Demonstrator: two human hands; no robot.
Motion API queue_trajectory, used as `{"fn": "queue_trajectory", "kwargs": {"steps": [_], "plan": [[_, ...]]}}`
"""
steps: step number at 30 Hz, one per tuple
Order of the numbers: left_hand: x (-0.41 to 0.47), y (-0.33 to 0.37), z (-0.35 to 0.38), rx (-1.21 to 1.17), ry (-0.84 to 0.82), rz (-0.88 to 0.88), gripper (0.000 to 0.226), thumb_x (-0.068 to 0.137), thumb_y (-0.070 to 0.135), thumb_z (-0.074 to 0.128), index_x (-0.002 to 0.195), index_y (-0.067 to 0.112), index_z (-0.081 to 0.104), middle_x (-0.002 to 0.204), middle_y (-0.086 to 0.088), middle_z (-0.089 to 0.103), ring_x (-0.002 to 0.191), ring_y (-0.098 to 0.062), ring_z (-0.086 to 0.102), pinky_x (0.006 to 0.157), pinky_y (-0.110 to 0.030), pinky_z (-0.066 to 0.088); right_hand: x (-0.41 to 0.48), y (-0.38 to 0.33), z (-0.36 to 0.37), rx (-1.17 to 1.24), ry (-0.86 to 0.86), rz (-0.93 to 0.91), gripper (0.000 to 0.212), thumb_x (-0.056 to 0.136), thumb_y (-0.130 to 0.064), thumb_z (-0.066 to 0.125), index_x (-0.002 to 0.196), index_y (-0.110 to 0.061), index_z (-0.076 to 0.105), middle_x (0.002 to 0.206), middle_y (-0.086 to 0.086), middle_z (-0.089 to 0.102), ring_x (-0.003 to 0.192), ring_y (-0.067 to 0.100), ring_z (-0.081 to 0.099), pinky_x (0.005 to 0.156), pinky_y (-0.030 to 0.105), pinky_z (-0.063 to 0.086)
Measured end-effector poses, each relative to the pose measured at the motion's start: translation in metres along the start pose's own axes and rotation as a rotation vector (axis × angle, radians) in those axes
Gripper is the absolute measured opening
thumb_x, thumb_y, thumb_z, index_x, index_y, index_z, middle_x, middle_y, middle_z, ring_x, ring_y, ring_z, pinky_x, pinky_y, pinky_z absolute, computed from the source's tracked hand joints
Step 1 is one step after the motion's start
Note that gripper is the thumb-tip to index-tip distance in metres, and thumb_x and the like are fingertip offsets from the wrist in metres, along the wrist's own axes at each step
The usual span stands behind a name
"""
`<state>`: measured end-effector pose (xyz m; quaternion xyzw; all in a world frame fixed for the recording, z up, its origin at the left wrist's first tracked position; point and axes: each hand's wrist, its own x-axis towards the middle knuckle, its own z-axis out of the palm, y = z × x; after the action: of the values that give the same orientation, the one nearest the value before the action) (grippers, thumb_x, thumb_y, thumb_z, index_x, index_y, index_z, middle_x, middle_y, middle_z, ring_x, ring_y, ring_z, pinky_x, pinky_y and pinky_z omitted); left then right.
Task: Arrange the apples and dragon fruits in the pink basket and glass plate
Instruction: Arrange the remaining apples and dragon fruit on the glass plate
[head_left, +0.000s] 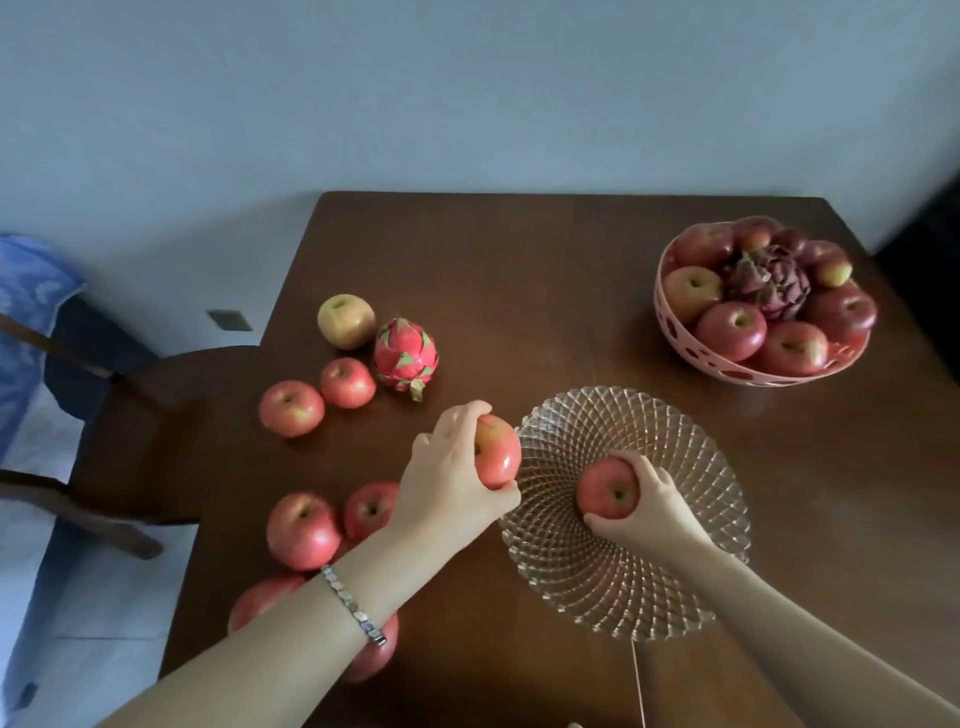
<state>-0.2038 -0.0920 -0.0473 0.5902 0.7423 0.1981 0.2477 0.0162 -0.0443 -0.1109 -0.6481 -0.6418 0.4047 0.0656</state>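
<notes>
My right hand (647, 506) grips a red apple (605, 493) at the centre of the clear glass plate (675, 452). Just left of the plate's rim, my left hand (447, 478) holds another red apple (498, 452). The pink basket (675, 332) at the back right is full of several apples around a dark dragon fruit (769, 283). Loose on the table to the left lie a pink dragon fruit (406, 358), a yellowish apple (345, 320), two red apples (291, 408) and several more red apples (302, 530) partly under my left forearm.
The brown wooden table (519, 270) stands against a pale wall. A dark wooden chair (140, 415) sits off the table's left edge, with blue cloth (31, 291) beyond it. A thin cord (638, 680) hangs near the front edge.
</notes>
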Motion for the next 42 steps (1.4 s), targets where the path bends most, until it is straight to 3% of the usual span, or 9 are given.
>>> {"fn": "queue_trajectory", "kwargs": {"steps": [8,11,16,19,24,26,29,34,42], "plan": [[-0.007,0.034,0.035,0.017,-0.115,0.043,0.076,0.068,0.03,0.076,0.132,0.036,0.036,0.132,0.001,0.038,0.116,-0.021,0.043,0.089,-0.024,0.037,-0.005,-0.002,-0.019,-0.061,-0.139,-0.014,0.103,0.068,-0.051,0.075,0.147,-0.028,0.012,0.145,0.007,0.026,0.136,0.025,0.024,0.11,0.042,0.03],[-0.005,0.047,0.04,-0.003,-0.136,0.088,0.077,0.068,0.027,0.077,0.133,0.036,0.036,0.13,0.002,0.04,0.115,-0.018,0.04,0.088,-0.02,0.033,-0.012,-0.018,-0.046,0.221,-0.008,-0.155,0.075,0.08,-0.041,0.067,0.142,-0.025,0.029,0.139,0.002,0.037,0.133,0.017,0.032,0.105,0.032,0.03],[0.0,0.078,0.047,-0.053,-0.17,0.268,0.085,0.072,0.028,0.076,0.142,0.029,0.028,0.139,0.008,0.039,0.124,-0.012,0.032,0.103,-0.021,0.032,-0.011,-0.031,-0.073,0.37,-0.333,-0.098,0.05,0.08,-0.036,0.068,0.125,-0.027,0.048,0.111,-0.004,0.059,0.103,0.017,0.06,0.089,0.031,0.05],[0.0,0.086,0.059,-0.078,-0.211,0.328,0.085,0.079,0.03,0.072,0.146,0.027,0.021,0.146,0.006,0.033,0.129,-0.002,0.025,0.099,-0.003,0.018,-0.002,-0.019,-0.072,0.397,-0.264,-0.054,0.051,0.07,-0.027,0.079,0.116,-0.023,0.057,0.106,-0.001,0.065,0.099,0.019,0.064,0.086,0.035,0.056],[0.008,0.078,0.086,-0.269,-0.321,-0.176,0.093,0.08,0.043,0.068,0.148,0.022,0.009,0.153,-0.006,0.016,0.136,-0.019,0.034,0.109,-0.032,0.032,0.023,0.01,-0.07,0.739,-0.085,0.168,0.044,0.069,-0.027,0.08,0.104,-0.016,0.056,0.111,0.009,0.059,0.104,0.029,0.062,0.09,0.049,0.053],[0.013,0.076,0.1,-0.387,-0.404,-0.396,0.088,0.081,0.045,0.066,0.147,0.023,0.014,0.151,-0.01,0.024,0.123,-0.029,0.05,0.096,-0.039,0.051,0.032,0.013,-0.066,0.811,-0.083,0.207,0.03,0.073,-0.021,0.077,0.093,-0.016,0.056,0.111,0.014,0.059,0.102,0.029,0.063,0.086,0.047,0.055],[0.016,0.076,0.115,-0.659,-0.434,-0.564,0.066,0.084,0.031,0.067,0.137,0.017,0.031,0.137,-0.01,0.045,0.103,-0.027,0.06,0.078,-0.037,0.058,0.045,0.013,-0.057,0.822,-0.069,0.246,0.049,0.073,-0.02,0.078,0.114,-0.008,0.053,0.121,0.017,0.054,0.106,0.029,0.061,0.082,0.043,0.056],[0.019,0.075,0.121,-0.89,-0.286,-0.606,0.053,0.086,0.019,0.066,0.132,0.018,0.041,0.12,-0.004,0.047,0.115,-0.03,0.055,0.086,-0.043,0.056,0.057,0.004,-0.046,0.759,0.048,0.154,0.064,0.069,-0.025,0.081,0.125,-0.02,0.051,0.122,0.009,0.056,0.112,0.027,0.057,0.09,0.047,0.054],[0.025,0.069,0.121,-0.868,-0.359,-0.614,0.055,0.083,0.022,0.069,0.13,0.022,0.041,0.121,-0.003,0.047,0.117,-0.033,0.054,0.092,-0.049,0.052,0.057,-0.006,-0.038,0.425,0.179,0.076,0.065,0.074,-0.028,0.077,0.131,-0.019,0.046,0.122,0.006,0.056,0.106,0.021,0.053,0.085,0.033,0.045]]}}
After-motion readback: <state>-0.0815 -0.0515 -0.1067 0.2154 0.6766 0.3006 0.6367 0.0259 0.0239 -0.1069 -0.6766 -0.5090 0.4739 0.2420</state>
